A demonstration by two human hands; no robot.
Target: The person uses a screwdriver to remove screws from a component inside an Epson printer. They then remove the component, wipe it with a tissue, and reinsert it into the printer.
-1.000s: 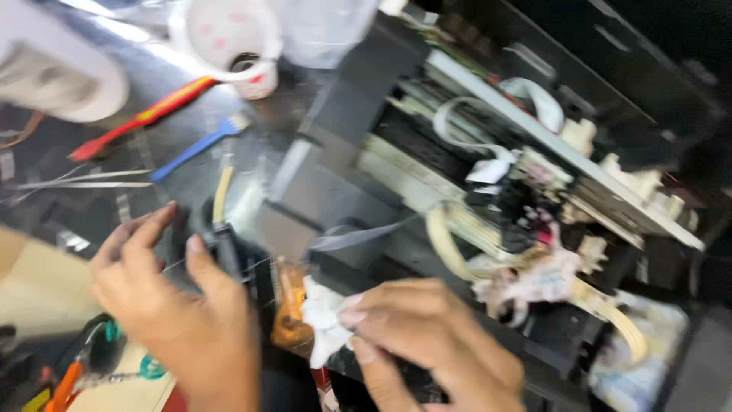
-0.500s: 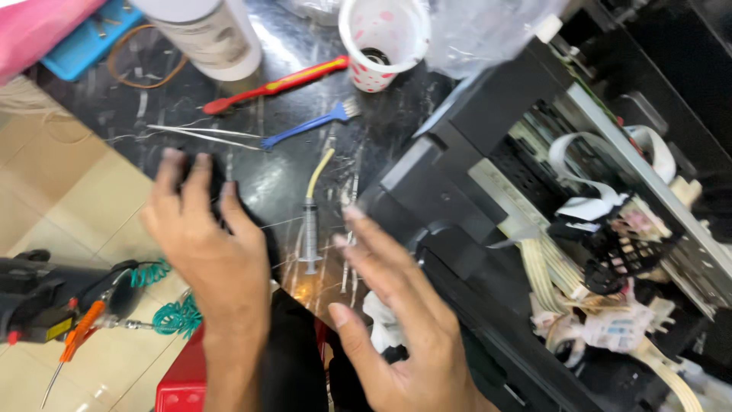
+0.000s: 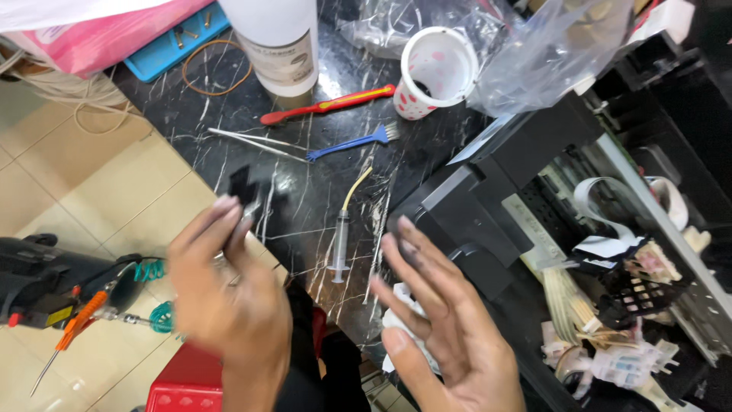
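Head view, left hand: the left hand (image 3: 229, 301) is raised over the near edge of the bench (image 3: 305, 191); its fingertips are pinched together on a small black part (image 3: 242, 185), blurred, so its kind cannot be told
Head view, right hand: the right hand (image 3: 446, 328) is spread, fingers apart and smudged dark; a crumpled white tissue (image 3: 404, 324) lies tucked under its thumb and palm, touching it; whether it is truly gripped cannot be told
Head view, bench middle: a syringe (image 3: 341, 248) with a yellowish tube lies between the two hands, near the bench's near edge; beyond it lie a blue brush (image 3: 352, 143), steel tweezers (image 3: 248, 142) and a red screwdriver (image 3: 328, 104)
Head view, bench far edge: a white bottle (image 3: 278, 46) stands upright; a white cup with pink spots (image 3: 431, 72) lies tipped beside a clear plastic bag (image 3: 534, 53)
Head view, bench right side: an opened black printer (image 3: 549, 229) shows white ribbon cable and its carriage
Head view, floor left: a black tool with an orange part (image 3: 46, 294) lies on the tiles
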